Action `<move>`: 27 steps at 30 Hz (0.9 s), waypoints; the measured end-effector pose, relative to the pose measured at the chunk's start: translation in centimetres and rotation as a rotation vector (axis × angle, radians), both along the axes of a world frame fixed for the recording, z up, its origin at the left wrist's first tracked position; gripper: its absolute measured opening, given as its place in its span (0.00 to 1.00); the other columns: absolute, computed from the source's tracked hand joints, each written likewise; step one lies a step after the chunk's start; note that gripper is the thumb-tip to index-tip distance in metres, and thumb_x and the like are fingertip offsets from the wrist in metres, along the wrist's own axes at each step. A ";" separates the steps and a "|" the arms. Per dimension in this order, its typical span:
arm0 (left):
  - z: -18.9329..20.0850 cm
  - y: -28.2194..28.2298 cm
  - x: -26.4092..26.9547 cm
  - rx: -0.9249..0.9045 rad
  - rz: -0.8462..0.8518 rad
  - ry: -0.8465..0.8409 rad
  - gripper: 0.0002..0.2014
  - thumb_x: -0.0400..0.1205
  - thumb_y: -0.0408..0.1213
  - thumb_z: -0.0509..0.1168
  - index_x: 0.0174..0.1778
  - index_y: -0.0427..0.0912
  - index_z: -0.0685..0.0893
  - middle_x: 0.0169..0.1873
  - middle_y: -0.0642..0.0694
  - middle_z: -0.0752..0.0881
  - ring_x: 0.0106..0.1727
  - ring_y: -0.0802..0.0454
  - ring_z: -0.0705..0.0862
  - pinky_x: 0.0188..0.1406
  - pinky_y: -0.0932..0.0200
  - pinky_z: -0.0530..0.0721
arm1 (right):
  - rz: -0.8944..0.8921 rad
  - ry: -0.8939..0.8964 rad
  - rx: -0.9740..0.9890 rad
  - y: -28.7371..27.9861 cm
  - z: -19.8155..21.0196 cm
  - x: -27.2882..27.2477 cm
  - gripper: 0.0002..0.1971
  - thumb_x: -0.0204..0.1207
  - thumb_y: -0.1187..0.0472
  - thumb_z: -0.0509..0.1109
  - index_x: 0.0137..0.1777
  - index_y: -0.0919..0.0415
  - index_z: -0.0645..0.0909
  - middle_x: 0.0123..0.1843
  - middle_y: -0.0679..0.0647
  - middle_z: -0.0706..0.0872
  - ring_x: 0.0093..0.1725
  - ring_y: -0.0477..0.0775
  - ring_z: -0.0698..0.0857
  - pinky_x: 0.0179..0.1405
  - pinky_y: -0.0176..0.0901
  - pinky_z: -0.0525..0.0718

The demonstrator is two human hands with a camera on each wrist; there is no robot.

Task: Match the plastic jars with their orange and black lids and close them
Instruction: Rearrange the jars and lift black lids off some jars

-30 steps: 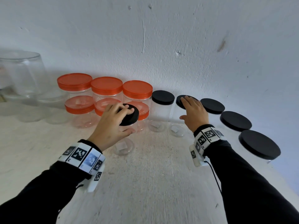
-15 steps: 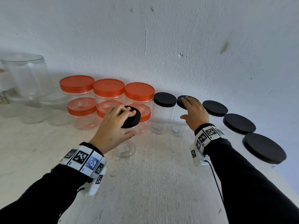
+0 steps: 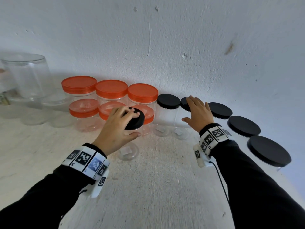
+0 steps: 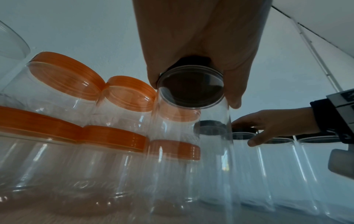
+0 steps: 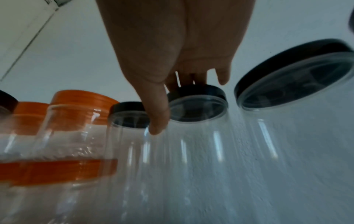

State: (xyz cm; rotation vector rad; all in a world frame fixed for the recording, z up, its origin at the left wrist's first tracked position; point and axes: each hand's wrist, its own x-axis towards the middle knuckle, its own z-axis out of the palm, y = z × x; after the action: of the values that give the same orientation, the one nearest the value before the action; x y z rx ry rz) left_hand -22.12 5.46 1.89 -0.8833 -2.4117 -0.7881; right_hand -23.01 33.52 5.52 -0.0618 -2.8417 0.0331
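The left hand (image 3: 118, 124) has its fingers (image 3: 132, 113) curled over the top of a black lid (image 3: 136, 120) and its thumb against the side just under the rim, so it grasps the lid, which sits tilted on the mouth of a clear jar (image 3: 127, 150) standing nearest of all the jars on the pale table (image 3: 156, 187); from the left wrist the lid's dark underside (image 4: 191, 89) shows through the jar's wall with the fingers wrapped round its edge. The right hand (image 3: 198, 113) lies with its fingers straight and spread, their tips resting on top of another black lid (image 3: 184, 103) on a clear jar (image 3: 180, 129) in the far row by the wall, the thumb held out to the left and apart from the lid; it grasps nothing. From the right wrist the fingertips (image 5: 191, 81) touch that lid's top (image 5: 199, 92) and the thumb hangs down beside the jar wall. Just left of this jar stands a closed black-lidded jar (image 3: 168, 103), and to the right three more black-lidded jars (image 3: 220, 110) curve round toward the near right. Left of the held jar, orange-lidded jars (image 3: 111, 88) stand in two rows, three far and three near, all capped. At the far left stands a big clear glass jar (image 3: 26, 75) with a few blurred clear pieces around it. Both wrists wear white bands with black square markers (image 3: 85, 158) over black sleeves (image 3: 255, 187)
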 end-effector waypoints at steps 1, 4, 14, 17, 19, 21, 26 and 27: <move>0.1 0.1 0.0 0.002 -0.006 0.005 0.34 0.68 0.60 0.65 0.63 0.39 0.80 0.57 0.44 0.78 0.62 0.53 0.66 0.60 0.56 0.64 | -0.013 0.010 0.007 -0.2 0.1 0.3 0.37 0.77 0.53 0.69 0.81 0.61 0.55 0.83 0.55 0.55 0.83 0.56 0.52 0.80 0.57 0.48; 0.1 1.1 0.3 0.002 -0.039 0.025 0.30 0.69 0.51 0.73 0.64 0.38 0.80 0.57 0.42 0.78 0.61 0.52 0.66 0.60 0.55 0.64 | -0.018 0.053 -0.032 -1.0 0.5 2.1 0.33 0.79 0.51 0.66 0.80 0.60 0.58 0.83 0.55 0.56 0.82 0.56 0.53 0.81 0.60 0.49; 0.8 6.2 0.2 -0.157 -0.221 -0.058 0.40 0.66 0.60 0.63 0.71 0.40 0.72 0.66 0.42 0.70 0.67 0.43 0.65 0.66 0.54 0.61 | 0.067 0.292 -0.044 1.2 0.2 13.8 0.19 0.71 0.59 0.75 0.61 0.64 0.81 0.65 0.57 0.82 0.63 0.62 0.81 0.52 0.51 0.81; 0.9 6.7 0.0 -0.151 -0.236 -0.055 0.35 0.68 0.47 0.72 0.70 0.37 0.71 0.66 0.39 0.69 0.67 0.40 0.66 0.67 0.52 0.62 | -0.063 0.348 0.036 4.0 -0.2 16.2 0.21 0.66 0.58 0.79 0.57 0.65 0.83 0.63 0.61 0.83 0.63 0.68 0.80 0.60 0.63 0.77; 0.8 6.8 -0.1 -0.146 -0.240 -0.040 0.34 0.69 0.39 0.77 0.69 0.36 0.72 0.65 0.38 0.70 0.67 0.40 0.67 0.66 0.51 0.63 | -0.163 0.348 0.045 5.5 -0.4 17.5 0.22 0.64 0.56 0.80 0.57 0.64 0.83 0.64 0.63 0.82 0.63 0.71 0.78 0.62 0.67 0.75; 0.8 6.9 -0.1 -0.155 -0.244 -0.016 0.34 0.69 0.37 0.77 0.69 0.35 0.73 0.64 0.37 0.71 0.66 0.40 0.68 0.64 0.53 0.62 | -0.243 0.338 0.026 6.4 -0.6 18.4 0.23 0.65 0.55 0.80 0.57 0.64 0.83 0.63 0.64 0.82 0.63 0.72 0.77 0.61 0.67 0.74; 1.1 6.8 0.0 -0.211 -0.231 0.079 0.34 0.68 0.40 0.78 0.68 0.35 0.74 0.62 0.38 0.74 0.63 0.39 0.73 0.63 0.50 0.66 | -0.321 0.291 -0.061 7.2 -0.9 19.5 0.17 0.72 0.55 0.74 0.58 0.62 0.82 0.57 0.59 0.84 0.60 0.64 0.78 0.40 0.50 0.76; 1.1 6.8 0.0 -0.231 -0.220 0.105 0.34 0.67 0.41 0.78 0.67 0.35 0.75 0.61 0.38 0.75 0.62 0.38 0.74 0.63 0.47 0.68 | -0.290 0.315 -0.045 7.1 -0.9 19.5 0.16 0.71 0.55 0.75 0.56 0.62 0.83 0.55 0.59 0.85 0.58 0.64 0.79 0.38 0.48 0.76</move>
State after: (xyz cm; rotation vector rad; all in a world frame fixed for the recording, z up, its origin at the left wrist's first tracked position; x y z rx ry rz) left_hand -22.16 12.23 3.02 -1.2645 -2.3710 -0.5287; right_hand -3.50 40.60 4.59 -0.4366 -2.4919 0.0405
